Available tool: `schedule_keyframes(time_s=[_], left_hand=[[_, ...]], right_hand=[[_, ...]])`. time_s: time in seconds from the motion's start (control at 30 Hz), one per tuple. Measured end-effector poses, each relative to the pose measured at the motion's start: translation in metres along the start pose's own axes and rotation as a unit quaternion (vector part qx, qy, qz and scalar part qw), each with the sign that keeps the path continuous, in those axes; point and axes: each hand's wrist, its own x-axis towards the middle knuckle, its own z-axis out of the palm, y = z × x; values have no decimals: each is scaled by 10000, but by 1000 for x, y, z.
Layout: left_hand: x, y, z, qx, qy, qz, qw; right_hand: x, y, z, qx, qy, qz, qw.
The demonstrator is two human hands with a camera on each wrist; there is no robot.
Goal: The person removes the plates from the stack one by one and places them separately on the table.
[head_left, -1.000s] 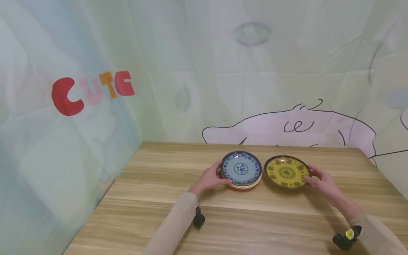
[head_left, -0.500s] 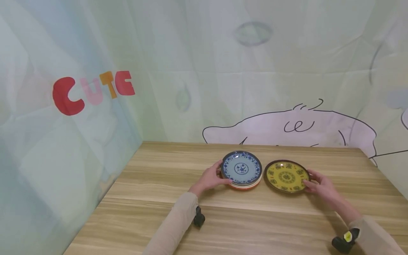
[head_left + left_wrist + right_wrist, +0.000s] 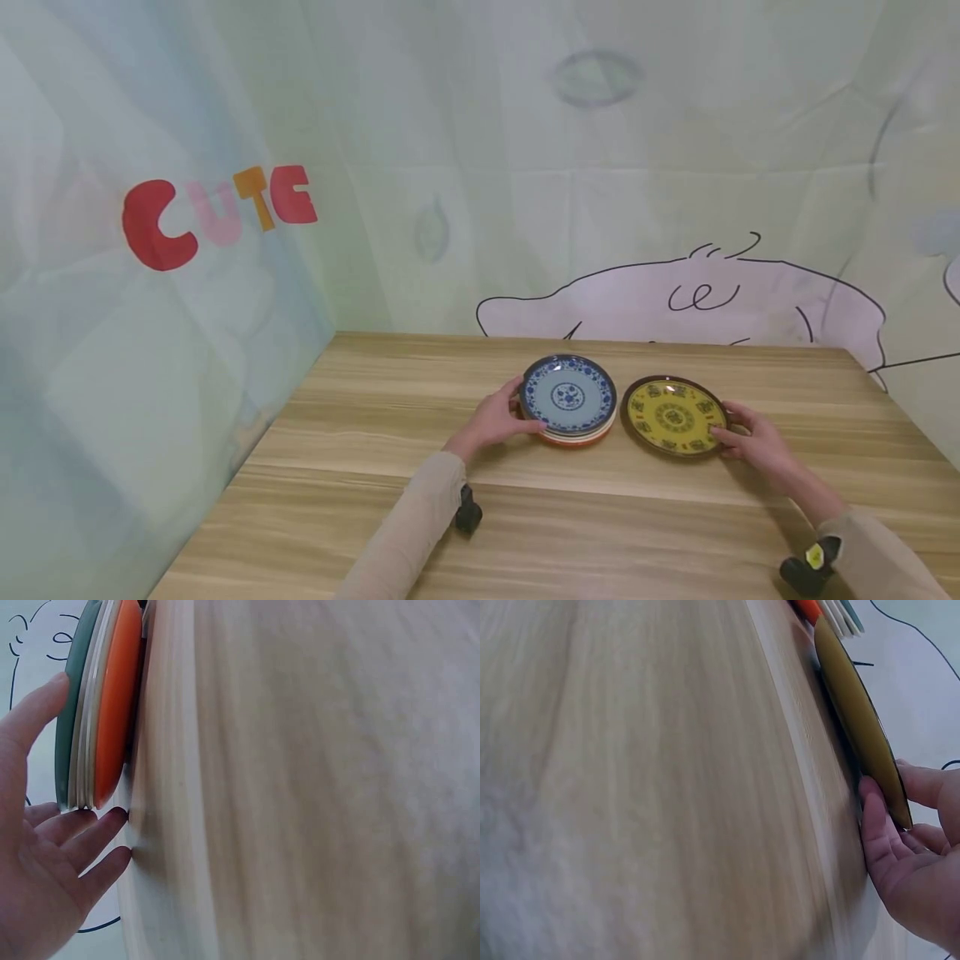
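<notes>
A stack of small plates (image 3: 567,398) sits on the wooden table, with a blue-patterned plate on top, pale rims below and an orange plate at the bottom. My left hand (image 3: 495,425) holds the stack's left edge, thumb over the top rim and fingers against the side. To the right of the stack is a yellow plate (image 3: 675,415) with a dark rim. My right hand (image 3: 757,437) grips its right edge, thumb on top and fingers underneath. In the right wrist view the yellow plate (image 3: 859,720) lies low over the tabletop; whether it touches is unclear.
The wooden tabletop (image 3: 570,533) stretches in front of the plates. Behind it hangs a printed cloth (image 3: 450,167) with a line drawing and coloured letters. Each wrist carries a black camera mount (image 3: 468,511).
The yellow plate has come down and slightly toward me in my right hand, mostly in the first half second. My left hand and the stack stay where they were.
</notes>
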Motion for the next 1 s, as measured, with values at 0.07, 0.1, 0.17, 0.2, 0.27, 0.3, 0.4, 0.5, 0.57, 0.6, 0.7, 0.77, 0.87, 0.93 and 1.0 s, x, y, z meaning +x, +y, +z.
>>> schedule_keyframes(time_s=[0.07,0.1,0.17,0.2,0.27,0.3,0.4,0.5,0.57,0.6,0.7,0.77,0.87,0.93,1.0], left_hand=[[0,-1,0,0,-8,1,10000],[0,-1,0,4,-13,-9,10000],[1,-2,0,27,-20,-20,10000],[1,-2,1,45,-21,-22,10000],[1,-3,1,73,-20,-38,10000],[1,-3,1,84,-19,-50,10000],[0,-2,1,93,0,-16,10000],[-1,0,0,63,5,-6,10000],[-2,1,0,47,6,-5,10000],[-2,1,0,24,3,-5,10000],[-1,1,0,20,7,14,10000],[0,-1,0,33,2,28,10000],[1,-3,1,61,5,50,10000],[2,-4,1,59,3,55,10000],[1,-3,1,67,12,54,10000]], right_hand=[[0,0,0,-87,-10,10,10000],[0,-1,0,-128,-17,12,9999],[0,-1,0,-175,-13,13,9998],[-1,-1,-1,-233,-20,-17,9997],[-1,-1,0,-256,-7,-45,9997],[-1,-1,0,-286,1,-60,9996],[-1,0,0,-403,9,-125,9991],[0,1,0,-484,17,-133,9987],[0,1,0,-547,19,-148,9984],[0,1,0,-558,23,-150,9983],[-1,0,1,-612,51,-155,9980],[-2,-1,1,-657,71,-154,9977],[-2,-2,1,-715,95,-135,9973],[-2,-3,1,-751,118,-119,9970],[-2,-3,1,-784,140,-102,9968]])
